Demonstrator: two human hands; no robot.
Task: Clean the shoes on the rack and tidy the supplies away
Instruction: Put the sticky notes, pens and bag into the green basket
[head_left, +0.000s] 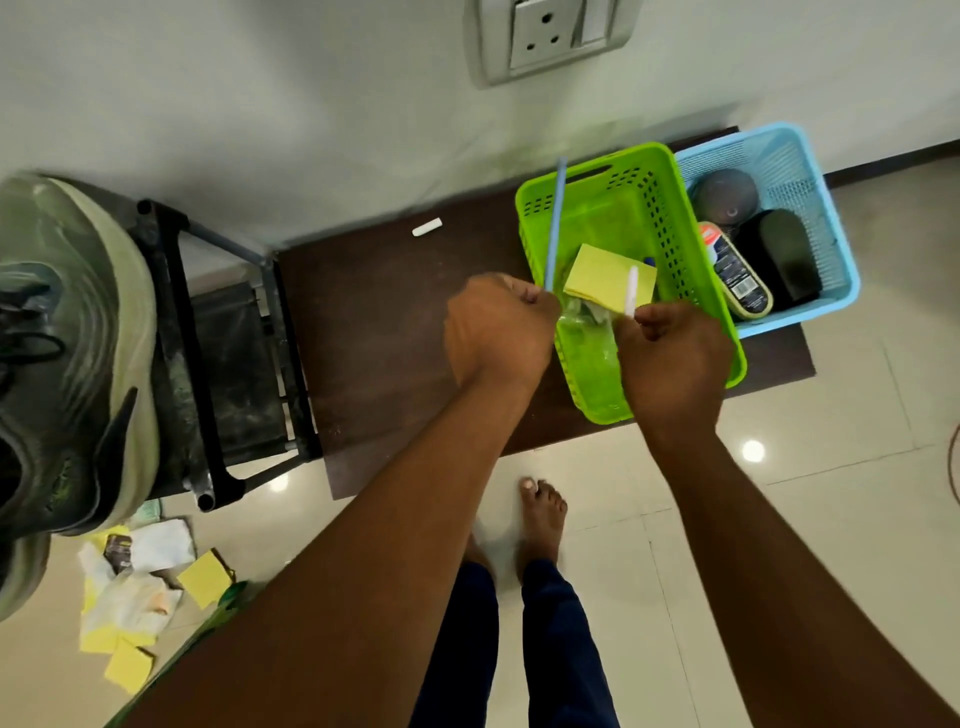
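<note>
A dark brown low wooden table (395, 322) stands against the white wall (260, 104), its near edge meeting the glossy cream floor tiles (810, 545), where a person's bare feet (543, 512) stand just short of it. At far left, a large grey-green sneaker (67, 353) sits on top of a black metal shoe rack (228, 343), whose right frame is just beside the table's left edge. On the right half of the table, a lime-green perforated plastic basket (670, 218) lies touching a light-blue mesh plastic basket (810, 171) on its far right; the blue one reaches the table's right edge and holds a black shoe brush (784, 260), a shoe-polish bottle with a label (735, 270) and a dark round tin (727, 195). The middle and left of the tabletop show bare wood, apart from a small white stub (427, 227) near the wall.

Both hands hover over the green basket's near left side. The left hand (498, 332), fingers curled tight, grips the lower end of a thin light-blue stick (555, 223) that slants up over the basket's left wall. The right hand (672, 353) pinches a short white stick (631, 291). Between them lie a folded yellow cloth (605, 273) and crumpled clear plastic (589, 338) inside the basket. On the floor at near left, yellow cloth squares and white wrappers (135, 587) are scattered below the rack. A wall socket (550, 34) is mounted above.
</note>
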